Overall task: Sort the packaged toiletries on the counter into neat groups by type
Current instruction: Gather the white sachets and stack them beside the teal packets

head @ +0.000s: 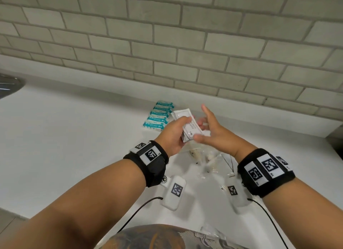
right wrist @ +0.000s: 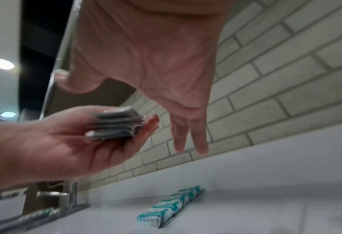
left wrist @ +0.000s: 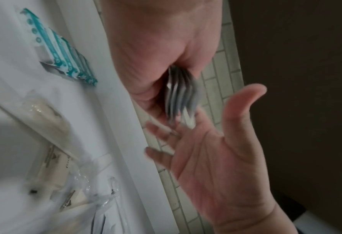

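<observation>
Grey brick-pattern tiling (head: 167,44) is seen behind a white counter (head: 74,128), with part of a metal tap (right wrist: 72,196) visible at the far left in the right wrist view. A stack of white sachets (head: 191,127) is held above the counter in the left hand (head: 174,135); the thumb is laid on top of the stack and the fingers are curled beneath it, so the stack is clamped between them. In the left wrist view the sachet edges are seen fanned out from the palm, though that part is blurred. The right hand (head: 213,132) is held just beside the stack with its fingers straight and spread apart; its thumb tip is seen at the near corner of the top sachet, but contact cannot be confirmed.

On the counter behind the hands, a neat row of teal-and-white packets (head: 158,114) is laid side by side near the wall. Nearer the person, a loose heap of clear plastic-wrapped items (head: 206,161) is spread below the hands; what is inside those wrappers cannot be made out.
</observation>
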A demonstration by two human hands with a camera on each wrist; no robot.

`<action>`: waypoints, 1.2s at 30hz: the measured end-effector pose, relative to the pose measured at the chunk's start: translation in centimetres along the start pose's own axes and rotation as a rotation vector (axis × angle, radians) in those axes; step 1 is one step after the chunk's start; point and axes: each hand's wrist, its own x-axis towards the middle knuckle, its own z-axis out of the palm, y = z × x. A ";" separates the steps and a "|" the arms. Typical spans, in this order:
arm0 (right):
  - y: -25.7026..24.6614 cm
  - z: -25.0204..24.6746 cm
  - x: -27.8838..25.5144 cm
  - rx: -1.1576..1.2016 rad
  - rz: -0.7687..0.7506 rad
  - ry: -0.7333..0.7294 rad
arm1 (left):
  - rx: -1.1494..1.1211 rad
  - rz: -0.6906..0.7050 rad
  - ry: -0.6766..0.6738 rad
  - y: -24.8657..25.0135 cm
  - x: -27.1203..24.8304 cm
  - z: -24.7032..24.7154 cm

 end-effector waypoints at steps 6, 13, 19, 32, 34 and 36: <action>2.2 1.1 3.1 0.480 0.244 -0.030 | -0.079 0.102 0.013 -1.0 2.6 -0.3; 5.7 0.3 8.2 0.665 0.455 0.054 | 0.173 0.028 0.191 -1.7 9.0 -4.0; 8.2 -2.2 14.6 0.441 0.578 0.089 | 0.877 -0.047 0.192 1.5 17.3 -5.3; 12.7 -3.8 21.1 0.046 0.692 0.172 | 1.755 -0.118 0.086 1.1 24.3 -5.1; 13.1 -4.1 20.9 0.081 0.712 0.154 | 1.806 -0.100 0.037 1.4 23.9 -5.3; 13.1 -4.1 20.8 0.135 0.724 0.145 | 1.820 -0.074 0.030 1.4 23.5 -5.2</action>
